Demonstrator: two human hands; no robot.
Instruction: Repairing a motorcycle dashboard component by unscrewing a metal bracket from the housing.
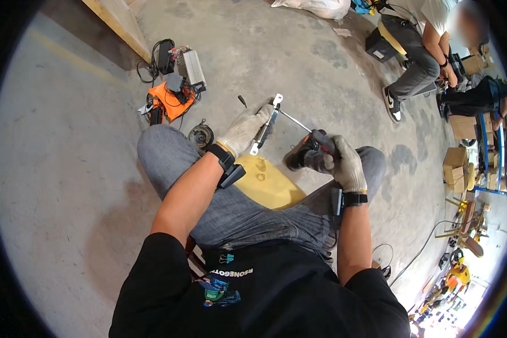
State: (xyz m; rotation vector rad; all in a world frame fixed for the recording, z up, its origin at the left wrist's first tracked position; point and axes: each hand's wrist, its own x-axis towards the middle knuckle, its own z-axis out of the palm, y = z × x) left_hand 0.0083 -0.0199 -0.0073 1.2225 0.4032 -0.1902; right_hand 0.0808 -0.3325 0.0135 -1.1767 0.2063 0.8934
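Observation:
My left hand (242, 133), in a knitted glove, is closed around a slim dark bar with silver ends (263, 134), tilted up and to the right. A hole shows in its far end; its exact kind is unclear. My right hand (349, 164), also gloved, grips a screwdriver (296, 122) by its dark, red-marked handle. The long shaft points left, with its tip at or very close to the bar's upper part. Whether the tip sits in a screw is too small to tell. Beyond my left hand, a small black piece (242, 101) lies on the floor.
A yellow seat (267, 183) shows between my knees. By my left knee lie a round metal part (200, 136), an orange cloth (172, 101) and a silver box (194, 69) with cables. Another person (417, 56) sits at far right, near cardboard boxes (455, 163) and a blue shelf (484, 152).

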